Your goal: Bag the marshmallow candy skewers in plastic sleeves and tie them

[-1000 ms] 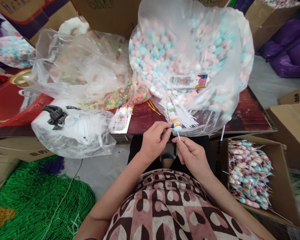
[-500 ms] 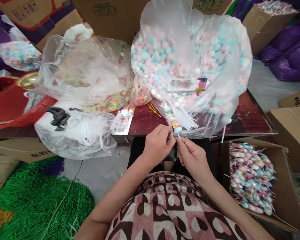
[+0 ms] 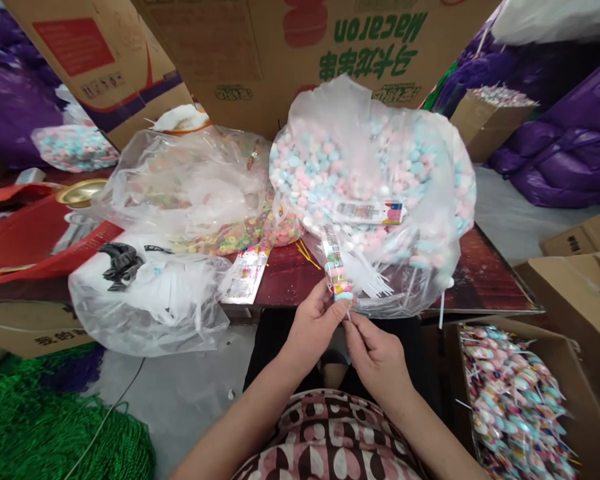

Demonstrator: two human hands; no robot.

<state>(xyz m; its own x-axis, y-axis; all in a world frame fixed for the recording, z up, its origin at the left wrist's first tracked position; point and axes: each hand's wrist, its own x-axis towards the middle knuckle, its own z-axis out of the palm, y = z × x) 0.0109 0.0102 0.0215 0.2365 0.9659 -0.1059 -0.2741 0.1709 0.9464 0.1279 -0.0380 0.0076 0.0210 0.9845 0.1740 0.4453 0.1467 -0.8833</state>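
A wrapped marshmallow skewer point(image 3: 335, 262) in a clear printed sleeve points away from me at the table's front edge. My left hand point(image 3: 313, 330) is closed around its lower end, thumb on the bottom marshmallow. Just below, my right hand point(image 3: 377, 350) pinches the white stick at the skewer's lower end; part of the stick is hidden by the fingers. Right behind the skewer lies a bundle of white sticks point(image 3: 373, 279) on a large clear bag of pastel marshmallows point(image 3: 325, 157). A flat printed wrapper point(image 3: 363, 213) rests on that bag.
Left on the dark red table point(image 3: 283, 280) are printed wrappers point(image 3: 245, 275), a bag of ring-shaped sweets point(image 3: 230, 233), a knotted white bag point(image 3: 180, 287) and a red basket point(image 3: 25, 233). A carton of finished skewers point(image 3: 520, 400) stands low right. Green cords point(image 3: 65, 420) cover the floor at left.
The view has tilted up, so everything sits lower. My left hand has moved from pinching at the sleeve's end to wrapping round the skewer's lower part. My right hand stays at the stick.
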